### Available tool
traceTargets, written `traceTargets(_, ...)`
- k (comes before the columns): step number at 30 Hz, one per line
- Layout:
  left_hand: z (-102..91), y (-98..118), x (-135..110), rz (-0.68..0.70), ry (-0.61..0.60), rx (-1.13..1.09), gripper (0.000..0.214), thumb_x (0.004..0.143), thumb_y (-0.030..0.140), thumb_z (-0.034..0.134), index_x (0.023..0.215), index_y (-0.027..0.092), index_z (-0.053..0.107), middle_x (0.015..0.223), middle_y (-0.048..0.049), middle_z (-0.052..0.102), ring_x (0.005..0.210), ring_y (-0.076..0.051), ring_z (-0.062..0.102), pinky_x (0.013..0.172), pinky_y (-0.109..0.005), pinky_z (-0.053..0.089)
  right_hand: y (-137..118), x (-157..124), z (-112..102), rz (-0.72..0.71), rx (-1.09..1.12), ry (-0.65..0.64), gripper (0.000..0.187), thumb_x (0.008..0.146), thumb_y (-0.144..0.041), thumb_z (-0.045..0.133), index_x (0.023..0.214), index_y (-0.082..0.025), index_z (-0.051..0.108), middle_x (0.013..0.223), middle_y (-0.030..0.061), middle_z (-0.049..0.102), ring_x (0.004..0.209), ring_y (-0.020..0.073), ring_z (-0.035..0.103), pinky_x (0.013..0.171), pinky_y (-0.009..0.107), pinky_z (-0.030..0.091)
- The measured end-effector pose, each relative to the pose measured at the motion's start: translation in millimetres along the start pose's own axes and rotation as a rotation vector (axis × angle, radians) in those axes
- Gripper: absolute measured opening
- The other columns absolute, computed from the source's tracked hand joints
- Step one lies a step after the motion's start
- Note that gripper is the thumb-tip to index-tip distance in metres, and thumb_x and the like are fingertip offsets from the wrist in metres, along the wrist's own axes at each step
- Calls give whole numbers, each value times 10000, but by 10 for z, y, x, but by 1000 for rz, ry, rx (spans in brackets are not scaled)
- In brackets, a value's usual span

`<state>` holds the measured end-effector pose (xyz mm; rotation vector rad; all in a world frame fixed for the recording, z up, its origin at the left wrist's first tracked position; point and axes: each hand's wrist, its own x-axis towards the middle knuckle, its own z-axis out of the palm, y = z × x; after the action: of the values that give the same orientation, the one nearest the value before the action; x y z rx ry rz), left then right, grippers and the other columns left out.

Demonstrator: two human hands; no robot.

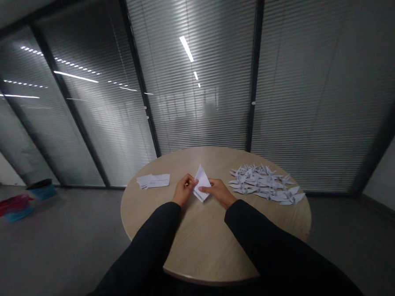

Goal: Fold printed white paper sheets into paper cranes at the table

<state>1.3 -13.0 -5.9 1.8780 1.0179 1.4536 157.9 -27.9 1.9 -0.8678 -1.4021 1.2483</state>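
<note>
Between my hands, over the middle of the round table, is a folded white sheet of paper (pixel 202 178) in a kite-like shape with its point facing away from me. My left hand (pixel 184 188) pinches its left edge, fingers curled. On the other side, my right hand (pixel 218 191) grips the right edge, the thumb lying across the front face. Printed lines show on the paper near its lower end. To the right lies a heap of folded paper cranes (pixel 262 183). Several flat sheets of printed paper (pixel 154 181) rest at the left.
The round wooden table (pixel 203 253) stands before a glass partition (pixel 200 77) with blinds. On the floor at the far left are a red basin (pixel 10 205) and a blue basin (pixel 42 191).
</note>
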Motion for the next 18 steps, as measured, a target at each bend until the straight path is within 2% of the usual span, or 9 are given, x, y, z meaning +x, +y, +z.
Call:
traceTargets(3,-15,-22,3,-11,-40,-26,303,741,444,577,659,171,473,613,38,430,603,-106,395,583,-230,307,-22,2,13,-26,7,13,330,487,-302,761,731,-106,658,653,16,641,588,135,554,578,257,409)
traceTargets(6,-15,-39,-10,-23,-130,-53,320,724,459,598,656,166,487,606,36,434,601,-107,403,592,-236,314,-33,14,-1,-62,14,49,337,503,-339,756,731,-119,640,648,14,632,581,140,555,544,246,401)
traceTargets(10,14,-5,-30,-48,-223,-100,332,725,462,602,645,164,483,616,29,456,610,-110,426,603,-241,325,-12,37,-46,-81,-78,128,328,519,-400,741,629,-115,621,551,5,587,505,123,507,474,230,353)
traceTargets(13,43,43,-24,-62,-225,-112,318,719,445,615,650,162,489,624,24,474,616,-110,435,608,-243,326,6,44,-55,-93,-108,199,353,536,-441,722,600,-109,619,515,7,568,473,116,481,444,226,322)
traceTargets(18,66,83,1,-87,-235,-154,320,704,450,625,659,160,497,618,25,489,604,-110,448,603,-244,327,-17,34,-35,-83,-29,267,366,526,-448,729,607,-107,621,514,12,567,454,120,476,428,232,312)
